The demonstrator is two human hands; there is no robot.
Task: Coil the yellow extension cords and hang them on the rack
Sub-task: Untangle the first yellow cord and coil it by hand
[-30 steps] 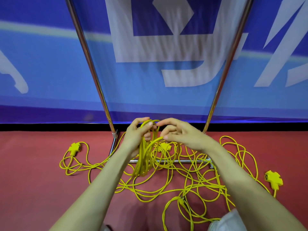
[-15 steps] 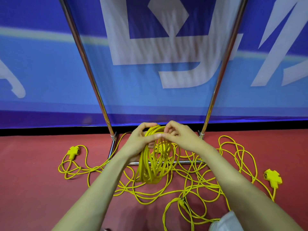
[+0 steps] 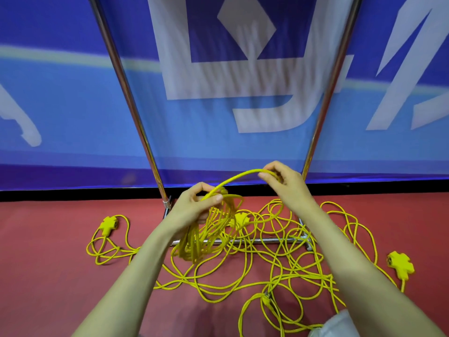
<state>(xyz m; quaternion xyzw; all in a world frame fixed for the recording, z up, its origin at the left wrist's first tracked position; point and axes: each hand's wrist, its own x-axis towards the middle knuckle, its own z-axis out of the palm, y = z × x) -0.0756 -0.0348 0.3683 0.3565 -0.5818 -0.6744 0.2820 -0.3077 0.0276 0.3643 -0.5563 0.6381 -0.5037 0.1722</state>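
Two bare forearms reach forward over the red floor (image 3: 48, 276), where loose cords (image 3: 279, 268) lie in a tangled heap of loops. At the heap's right edge lies the right socket (image 3: 399, 262), a yellow block on its own lead. The left socket (image 3: 108, 223) lies at the far left, and the middle socket (image 3: 241, 218) shows among the loops.

Above the heap the left grip (image 3: 194, 207) is clenched round the top of a coil (image 3: 201, 242), thumb over the strands. The coil's loops hang down toward the floor. The right grip (image 3: 286, 183), higher and to the right, pinches a strand (image 3: 233, 177) between thumb and fingers. This strand arches from the coil up to the right grip, then drops into the heap.

Beyond the hands the rack (image 3: 267, 241) rests its base bar on the floor under the cords. Its left pole (image 3: 126, 93) and right pole (image 3: 332, 81) rise from the ends and lean outward. Behind them hangs a blue banner (image 3: 73, 105) with white shapes.
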